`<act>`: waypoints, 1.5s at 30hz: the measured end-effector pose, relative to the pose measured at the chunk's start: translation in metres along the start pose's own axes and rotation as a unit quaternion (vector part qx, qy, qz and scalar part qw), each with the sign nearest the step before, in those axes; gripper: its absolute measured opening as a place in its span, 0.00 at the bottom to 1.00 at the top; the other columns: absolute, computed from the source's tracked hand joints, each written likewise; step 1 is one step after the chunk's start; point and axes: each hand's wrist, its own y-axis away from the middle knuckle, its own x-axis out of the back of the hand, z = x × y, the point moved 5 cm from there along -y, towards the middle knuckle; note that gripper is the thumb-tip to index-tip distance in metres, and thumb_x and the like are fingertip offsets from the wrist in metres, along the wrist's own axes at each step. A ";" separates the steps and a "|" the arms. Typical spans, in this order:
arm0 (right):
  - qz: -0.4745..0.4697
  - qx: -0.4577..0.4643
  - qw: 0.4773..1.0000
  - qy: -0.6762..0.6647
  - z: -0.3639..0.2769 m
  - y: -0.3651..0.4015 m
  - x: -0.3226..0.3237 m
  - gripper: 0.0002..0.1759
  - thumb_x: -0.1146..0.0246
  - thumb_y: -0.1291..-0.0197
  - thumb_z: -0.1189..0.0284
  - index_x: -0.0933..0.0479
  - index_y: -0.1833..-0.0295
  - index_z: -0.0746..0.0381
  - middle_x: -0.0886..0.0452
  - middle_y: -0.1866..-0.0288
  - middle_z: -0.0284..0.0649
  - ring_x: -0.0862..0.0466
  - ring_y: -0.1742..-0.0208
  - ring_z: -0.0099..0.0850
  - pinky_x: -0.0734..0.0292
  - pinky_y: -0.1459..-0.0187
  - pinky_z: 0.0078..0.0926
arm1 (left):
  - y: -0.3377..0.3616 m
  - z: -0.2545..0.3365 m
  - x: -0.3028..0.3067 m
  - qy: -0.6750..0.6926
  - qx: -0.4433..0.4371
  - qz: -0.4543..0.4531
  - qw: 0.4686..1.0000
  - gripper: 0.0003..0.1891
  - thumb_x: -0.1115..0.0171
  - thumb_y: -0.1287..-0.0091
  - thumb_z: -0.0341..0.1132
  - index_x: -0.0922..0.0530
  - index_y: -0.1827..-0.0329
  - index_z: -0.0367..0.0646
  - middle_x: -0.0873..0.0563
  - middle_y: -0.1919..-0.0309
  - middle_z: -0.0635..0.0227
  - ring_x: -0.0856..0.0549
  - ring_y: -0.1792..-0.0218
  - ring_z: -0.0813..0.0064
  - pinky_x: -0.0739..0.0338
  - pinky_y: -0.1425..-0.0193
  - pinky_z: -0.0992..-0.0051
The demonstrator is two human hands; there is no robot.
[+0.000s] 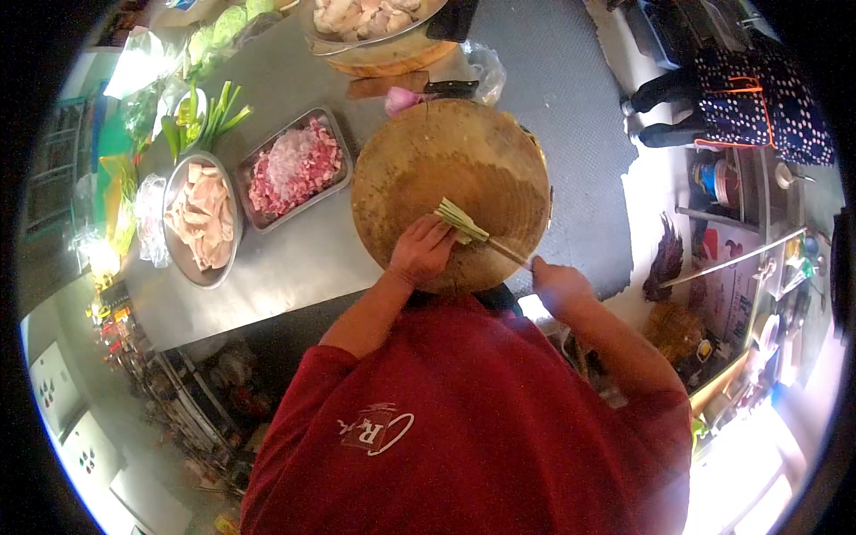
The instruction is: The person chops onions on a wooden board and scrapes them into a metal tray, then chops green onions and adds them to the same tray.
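Left hand: fingers bunched, holding stalks | pale-green stalks: on chopping block, likely light, crisp, prone to rolling; best pinned mid-bundle, fingertips tucked clear of blade | right hand: closed round handle of knife, blade at stalks.

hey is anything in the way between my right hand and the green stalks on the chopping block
Only the knife your right hand holds lies between that hand and the green stalks. Your left hand holds them from the other side.
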 end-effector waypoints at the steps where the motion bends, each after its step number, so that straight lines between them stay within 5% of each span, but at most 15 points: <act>1: -0.001 -0.017 1.000 -0.004 0.008 0.008 0.001 0.11 0.46 0.31 0.70 0.30 0.49 0.64 0.15 0.66 0.56 0.13 0.65 0.57 0.18 0.64 0.57 | -0.001 0.001 0.001 0.005 0.007 -0.012 1.000 0.13 0.35 0.39 0.32 0.13 0.52 0.42 0.15 0.50 0.61 0.16 0.46 0.56 0.19 0.41 0.55; 14: 0.099 0.053 0.992 -0.064 -0.013 -0.005 0.001 0.11 0.45 0.31 0.66 0.31 0.52 0.63 0.16 0.71 0.56 0.14 0.67 0.58 0.20 0.64 0.58 | 0.002 0.003 0.002 -0.022 -0.003 -0.016 1.000 0.15 0.37 0.39 0.32 0.13 0.50 0.39 0.15 0.49 0.61 0.17 0.45 0.59 0.22 0.36 0.60; 28: 0.008 0.071 0.996 -0.058 -0.030 -0.049 0.033 0.11 0.45 0.31 0.66 0.31 0.52 0.63 0.18 0.69 0.57 0.15 0.65 0.59 0.22 0.61 0.58 | 0.001 -0.001 0.002 -0.012 0.027 -0.036 0.999 0.16 0.36 0.38 0.32 0.13 0.47 0.46 0.13 0.48 0.65 0.15 0.47 0.61 0.21 0.39 0.60; 38: -0.014 0.016 1.000 0.000 0.004 -0.006 0.002 0.10 0.44 0.33 0.70 0.30 0.52 0.65 0.16 0.68 0.57 0.13 0.65 0.57 0.20 0.66 0.58 | 0.001 -0.003 0.001 -0.010 0.022 -0.021 0.999 0.15 0.36 0.39 0.32 0.13 0.49 0.46 0.14 0.50 0.64 0.15 0.49 0.59 0.18 0.41 0.59; 45: 0.078 0.030 0.994 -0.066 0.004 0.015 0.003 0.11 0.44 0.31 0.66 0.32 0.54 0.64 0.17 0.72 0.55 0.15 0.69 0.59 0.22 0.66 0.60 | 0.012 0.007 0.018 -0.017 -0.008 -0.016 1.000 0.16 0.37 0.39 0.31 0.14 0.48 0.43 0.17 0.48 0.66 0.17 0.44 0.62 0.20 0.39 0.60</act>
